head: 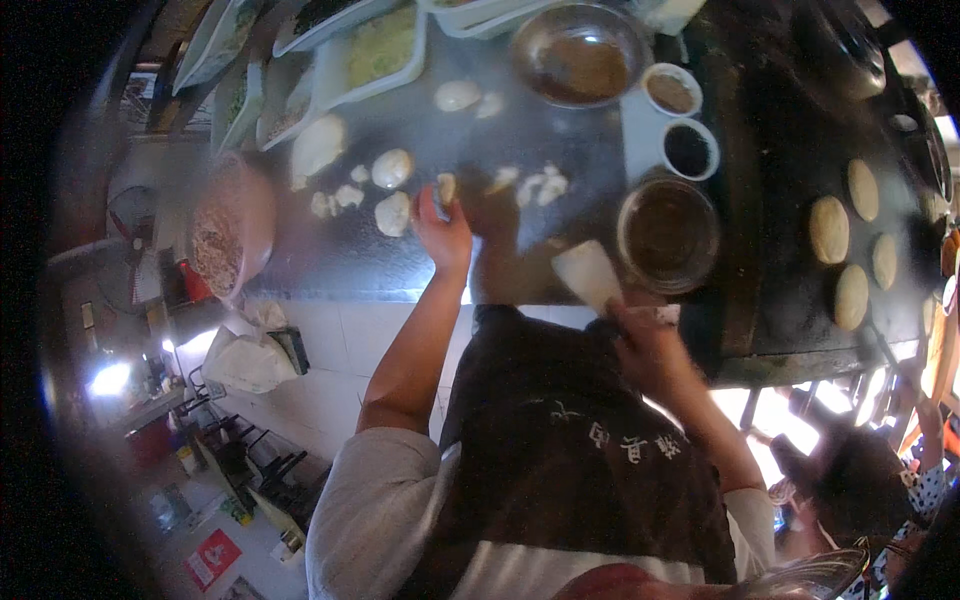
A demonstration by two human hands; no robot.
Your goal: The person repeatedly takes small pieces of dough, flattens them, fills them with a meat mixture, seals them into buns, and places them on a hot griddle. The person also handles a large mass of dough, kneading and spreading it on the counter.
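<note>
My left hand point(442, 234) is over the dark worktop point(352, 259), its fingers closed around a small pale piece point(447, 187) that looks like dough. Just left of those fingers lie two rounds of dough point(392, 214), with small dough scraps point(349, 196) beside them. In my right hand point(651, 345) is a broad, pale flat scraper point(589, 274), its blade above the worktop's front edge. Close to this scraper stands a clear bowl point(667, 236) with brown contents. More dough scraps point(551, 186) lie between the left hand and the bowl.
A pink tub of filling point(259, 217) stands at the left. Food trays point(412, 71), a metal bowl point(525, 52) and small cups point(711, 142) line the back. Several flat cakes point(829, 229) lie on the dark griddle point(772, 187). Another person's arm point(930, 431) shows at lower right.
</note>
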